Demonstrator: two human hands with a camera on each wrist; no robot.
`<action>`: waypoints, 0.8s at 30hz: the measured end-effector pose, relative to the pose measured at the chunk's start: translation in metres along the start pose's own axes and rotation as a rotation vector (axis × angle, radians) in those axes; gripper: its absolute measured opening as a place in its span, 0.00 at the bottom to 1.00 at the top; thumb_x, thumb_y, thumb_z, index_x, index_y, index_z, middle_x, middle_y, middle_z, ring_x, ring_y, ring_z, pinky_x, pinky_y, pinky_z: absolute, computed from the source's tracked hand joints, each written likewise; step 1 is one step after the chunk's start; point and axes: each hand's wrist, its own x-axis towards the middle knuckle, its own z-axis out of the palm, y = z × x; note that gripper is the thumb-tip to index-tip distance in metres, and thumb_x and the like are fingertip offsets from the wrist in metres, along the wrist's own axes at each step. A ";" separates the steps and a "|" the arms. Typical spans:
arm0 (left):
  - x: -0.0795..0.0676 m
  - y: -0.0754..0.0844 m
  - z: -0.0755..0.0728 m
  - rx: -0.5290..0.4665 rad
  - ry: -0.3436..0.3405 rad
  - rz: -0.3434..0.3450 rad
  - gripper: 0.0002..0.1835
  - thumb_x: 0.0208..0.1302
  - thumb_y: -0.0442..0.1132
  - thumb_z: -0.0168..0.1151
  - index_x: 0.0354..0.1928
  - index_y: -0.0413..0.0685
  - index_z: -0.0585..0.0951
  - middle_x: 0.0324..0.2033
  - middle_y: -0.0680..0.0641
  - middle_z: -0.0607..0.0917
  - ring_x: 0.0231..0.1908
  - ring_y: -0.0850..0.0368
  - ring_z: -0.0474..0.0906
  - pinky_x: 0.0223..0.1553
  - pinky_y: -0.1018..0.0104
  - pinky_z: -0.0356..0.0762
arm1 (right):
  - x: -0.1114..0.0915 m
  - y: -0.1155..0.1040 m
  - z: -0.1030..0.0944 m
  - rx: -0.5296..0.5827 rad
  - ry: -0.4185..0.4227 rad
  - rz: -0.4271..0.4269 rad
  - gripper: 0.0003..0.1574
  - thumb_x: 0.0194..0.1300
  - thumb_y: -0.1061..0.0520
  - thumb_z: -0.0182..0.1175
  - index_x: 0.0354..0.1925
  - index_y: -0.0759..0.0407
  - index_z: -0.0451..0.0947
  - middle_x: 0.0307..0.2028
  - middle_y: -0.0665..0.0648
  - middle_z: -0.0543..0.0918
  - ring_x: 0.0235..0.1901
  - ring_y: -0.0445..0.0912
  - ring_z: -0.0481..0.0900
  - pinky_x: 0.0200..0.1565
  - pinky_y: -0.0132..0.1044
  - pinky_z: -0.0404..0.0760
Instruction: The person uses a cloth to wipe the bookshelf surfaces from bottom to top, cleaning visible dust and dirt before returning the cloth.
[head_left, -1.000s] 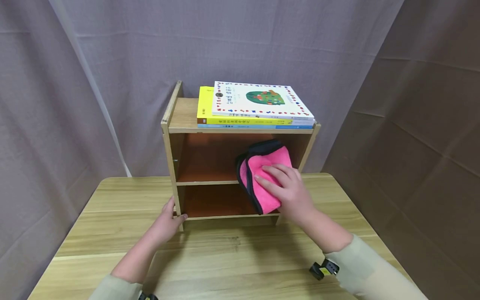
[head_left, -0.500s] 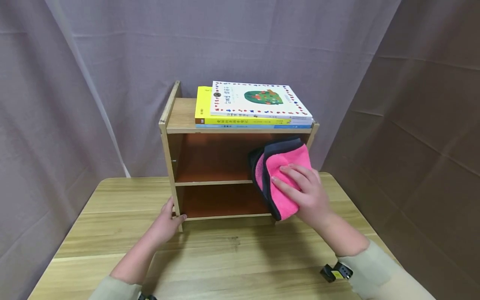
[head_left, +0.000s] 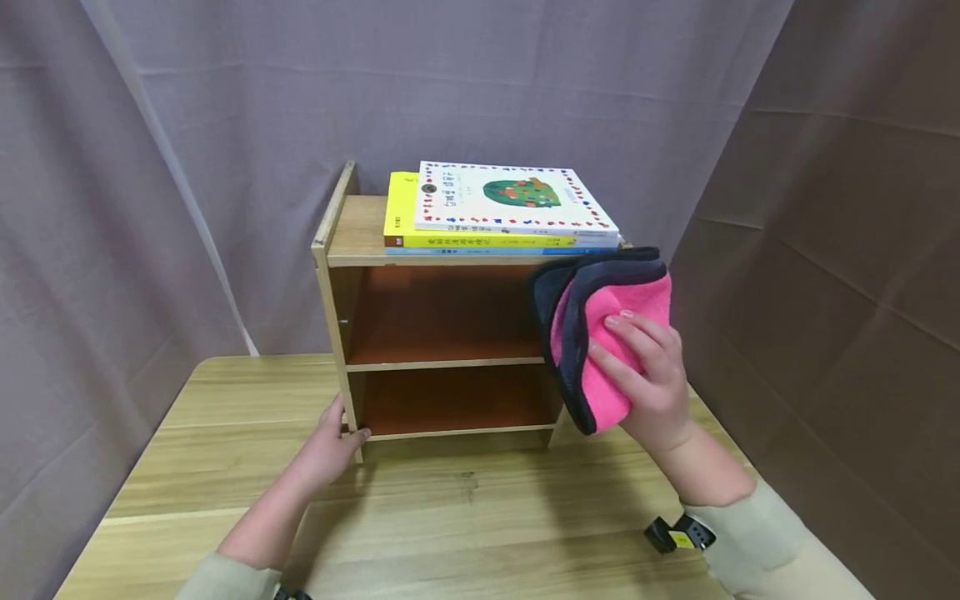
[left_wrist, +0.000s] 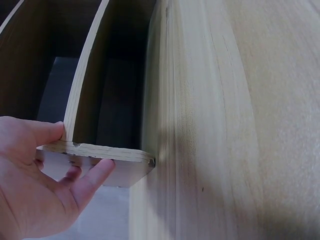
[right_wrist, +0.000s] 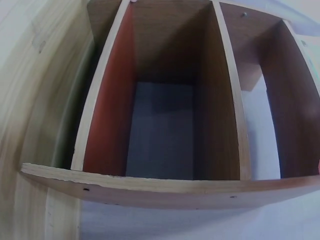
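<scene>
A small wooden bookshelf (head_left: pixel 450 364) stands on the table. My left hand (head_left: pixel 327 446) holds its left side panel near the bottom; in the left wrist view the thumb (left_wrist: pixel 47 132) lies at a shelf board's front edge, with fingers along the panel's outer face. A folded pink cloth (head_left: pixel 624 296) with dark edging is gripped in my right hand (head_left: pixel 652 387), fingers spread over its pink face. The cloth overlaps the bookshelf's upper right front corner in the head view. From the right wrist, the right side panel (right_wrist: pixel 165 184) shows, while the hand itself is out of sight.
Several stacked books (head_left: pixel 517 196), white, yellow and blue, lie on the bookshelf's top board. Grey curtains (head_left: pixel 480 83) hang behind, and brown cloth (head_left: pixel 840 250) hangs to the right. The wooden table (head_left: pixel 420 533) extends in front of the bookshelf.
My right hand has moved the pink cloth rightward, from in front of the compartments to the upper right corner. The left hand keeps its hold on the side panel.
</scene>
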 end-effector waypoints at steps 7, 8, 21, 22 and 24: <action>0.000 -0.002 -0.001 -0.011 0.007 -0.006 0.40 0.72 0.33 0.55 0.78 0.54 0.47 0.72 0.28 0.47 0.61 0.26 0.65 0.50 0.47 0.80 | 0.001 0.007 0.005 -0.028 0.098 0.100 0.13 0.65 0.51 0.66 0.40 0.60 0.85 0.47 0.65 0.82 0.50 0.62 0.77 0.59 0.43 0.73; 0.001 -0.003 -0.001 -0.012 0.006 -0.002 0.39 0.72 0.33 0.54 0.78 0.54 0.47 0.72 0.28 0.47 0.61 0.26 0.65 0.50 0.47 0.80 | 0.001 0.008 0.005 -0.037 0.110 0.117 0.13 0.64 0.51 0.66 0.40 0.60 0.85 0.47 0.65 0.82 0.50 0.61 0.77 0.59 0.42 0.73; 0.002 -0.002 -0.001 -0.005 0.000 0.005 0.41 0.72 0.33 0.55 0.79 0.54 0.45 0.73 0.29 0.46 0.62 0.26 0.64 0.52 0.44 0.79 | 0.002 0.015 0.019 -0.083 0.215 0.225 0.14 0.64 0.51 0.67 0.42 0.60 0.85 0.48 0.65 0.81 0.51 0.61 0.76 0.59 0.48 0.73; 0.002 -0.002 -0.001 -0.001 0.000 0.005 0.41 0.72 0.33 0.55 0.79 0.53 0.45 0.74 0.29 0.45 0.63 0.25 0.64 0.53 0.44 0.78 | 0.000 0.016 0.019 -0.088 0.202 0.228 0.15 0.64 0.51 0.67 0.43 0.60 0.85 0.49 0.64 0.81 0.52 0.61 0.76 0.60 0.49 0.72; 0.002 -0.002 0.000 0.004 0.002 0.004 0.42 0.72 0.34 0.55 0.79 0.53 0.43 0.74 0.29 0.46 0.63 0.26 0.64 0.54 0.43 0.77 | -0.006 0.020 0.020 -0.094 0.169 0.233 0.15 0.64 0.51 0.67 0.45 0.59 0.84 0.52 0.64 0.80 0.55 0.61 0.74 0.61 0.51 0.72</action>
